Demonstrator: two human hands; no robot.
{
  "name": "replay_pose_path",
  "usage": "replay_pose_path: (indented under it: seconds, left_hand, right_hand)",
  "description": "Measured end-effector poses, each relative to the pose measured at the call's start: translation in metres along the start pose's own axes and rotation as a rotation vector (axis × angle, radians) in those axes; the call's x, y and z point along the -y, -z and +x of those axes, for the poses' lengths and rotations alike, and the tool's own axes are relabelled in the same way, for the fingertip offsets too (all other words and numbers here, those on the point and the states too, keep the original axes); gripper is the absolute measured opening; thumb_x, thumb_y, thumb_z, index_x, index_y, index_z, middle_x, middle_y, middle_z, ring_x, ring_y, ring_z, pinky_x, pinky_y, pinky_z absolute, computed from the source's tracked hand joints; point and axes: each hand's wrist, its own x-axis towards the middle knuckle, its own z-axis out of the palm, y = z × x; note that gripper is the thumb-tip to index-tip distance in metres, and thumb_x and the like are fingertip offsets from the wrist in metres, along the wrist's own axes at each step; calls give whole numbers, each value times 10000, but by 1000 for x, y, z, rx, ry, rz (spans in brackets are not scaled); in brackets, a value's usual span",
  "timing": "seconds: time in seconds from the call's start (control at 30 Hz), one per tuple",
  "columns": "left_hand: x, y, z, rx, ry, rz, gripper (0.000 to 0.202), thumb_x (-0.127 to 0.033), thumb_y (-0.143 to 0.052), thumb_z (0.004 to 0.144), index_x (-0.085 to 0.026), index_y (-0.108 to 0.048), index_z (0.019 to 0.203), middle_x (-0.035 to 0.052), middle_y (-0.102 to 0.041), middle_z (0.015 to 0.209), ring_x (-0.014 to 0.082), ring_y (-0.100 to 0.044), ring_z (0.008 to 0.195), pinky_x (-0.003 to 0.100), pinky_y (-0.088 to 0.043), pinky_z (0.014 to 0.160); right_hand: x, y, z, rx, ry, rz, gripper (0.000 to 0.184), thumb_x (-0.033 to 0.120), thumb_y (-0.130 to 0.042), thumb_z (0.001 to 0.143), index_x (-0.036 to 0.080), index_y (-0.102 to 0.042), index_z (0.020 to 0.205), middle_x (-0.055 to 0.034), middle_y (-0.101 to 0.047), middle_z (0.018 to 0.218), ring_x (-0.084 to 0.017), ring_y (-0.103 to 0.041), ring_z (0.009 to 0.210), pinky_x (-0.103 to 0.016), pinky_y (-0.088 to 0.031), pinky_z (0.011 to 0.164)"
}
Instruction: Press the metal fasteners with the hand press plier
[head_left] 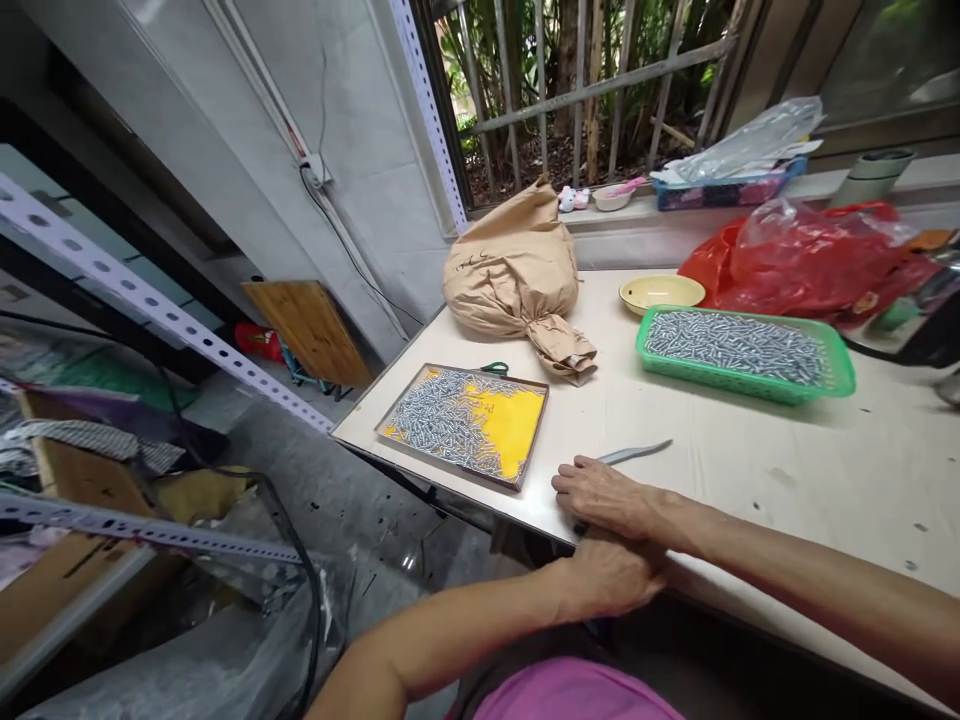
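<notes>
My right hand [604, 495] rests at the table's front edge, its fingers curled downward; whatever is under them is hidden. A slim grey curved strip [637, 452] with a pointed end lies just behind its knuckles, and I cannot tell whether they touch. Just below, at the edge, my left hand [611, 575] is back up with its fingers out of sight. To the left is a shallow tray [534, 440] with a yellow bottom, partly covered by small silvery metal pieces [442, 420] like screws or pins. A green basket [750, 385] of similar pieces stands farther back right.
A tied brown paper bag [514, 265] sits at the back, with a yellow oval dish [660, 292] and red plastic bags [810, 260] to its right. A dark green loop [495, 368] lies behind the tray. Perforated metal shelving [165, 310] stands left.
</notes>
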Motion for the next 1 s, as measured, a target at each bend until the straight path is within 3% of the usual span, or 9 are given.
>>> replay_pose_path:
  seconds: [0.1, 0.23, 0.3, 0.4, 0.5, 0.6, 0.77, 0.87, 1.0]
  left_hand:
    - [1, 5, -3, -17, -43, 18, 403, -373, -456, 898, -141, -514, 1222, 117, -593, 1185, 256, -557, 1058, 362, -447, 877]
    - [37, 42, -14, -132, -7, 132, 226, -243, -468, 905, -187, -605, 1075, 82, -612, 1067, 203, -544, 975, 329, -446, 840]
    - [71, 72, -21, -202, 254, 225, 207, -205, -473, 902, -195, -635, 1029, 76, -619, 961, 202, -529, 901, 334, -446, 788]
    - [127, 116, -32, -228, 645, 333, 235, -209, -448, 912, -170, -678, 935, 93, -611, 903, 219, -501, 898, 338, -437, 762]
    - [165, 141, -39, -105, 799, 404, 264, -233, -446, 907, -128, -688, 900, 124, -607, 961, 250, -484, 980, 351, -426, 794]
    - [178, 146, -39, 28, 814, 401, 226, -227, -491, 871, -111, -684, 881, 137, -603, 996, 258, -483, 1032, 344, -422, 818]
    - [180, 140, -33, 62, 851, 351, 239, -136, -445, 857, -87, -672, 912, 163, -614, 1012, 257, -516, 1050, 336, -424, 825]
    - [184, 140, -29, 37, 874, 322, 263, -77, -416, 835, -75, -673, 894, 180, -628, 1004, 258, -548, 1019, 340, -430, 810]
    - [186, 152, -30, -19, 888, 261, 231, -87, -457, 801, -113, -682, 843, 125, -669, 925, 211, -606, 890, 299, -447, 760]
  right_hand:
    - [1, 7, 5, -152, -139, 300, 122, 149, -497, 859, 179, -615, 844, -44, -625, 831, -143, -553, 701, -270, -404, 635]
    - [-23, 48, -16, -690, -307, 467, 135, 259, -450, 909, 198, -569, 887, -31, -617, 806, -144, -566, 701, -265, -446, 630]
    - [-49, 72, -40, -905, -446, 328, 124, 292, -486, 895, 209, -578, 888, -34, -620, 793, -159, -568, 688, -294, -450, 645]
    - [-104, 88, -83, -1060, -695, 99, 131, 335, -527, 871, 222, -593, 882, -56, -631, 812, -181, -571, 684, -320, -435, 652]
    - [-154, 70, -117, -935, -744, -7, 228, 409, -466, 885, 236, -615, 889, -80, -625, 775, -211, -563, 670, -340, -407, 620]
    - [-164, 36, -131, -801, -753, -59, 292, 432, -439, 891, 228, -622, 991, -105, -629, 831, -251, -582, 730, -364, -411, 631]
    - [-94, -3, -119, -610, -689, 167, 311, 400, -415, 914, 202, -617, 1043, -103, -620, 996, -214, -616, 768, -349, -469, 691]
    - [-47, -16, -112, -485, -651, 325, 315, 392, -364, 939, 221, -606, 1045, -86, -602, 1038, -184, -622, 780, -325, -489, 696]
    - [-10, -24, -111, -412, -655, 435, 334, 389, -309, 964, 232, -595, 1035, -73, -584, 1038, -175, -618, 833, -321, -493, 733]
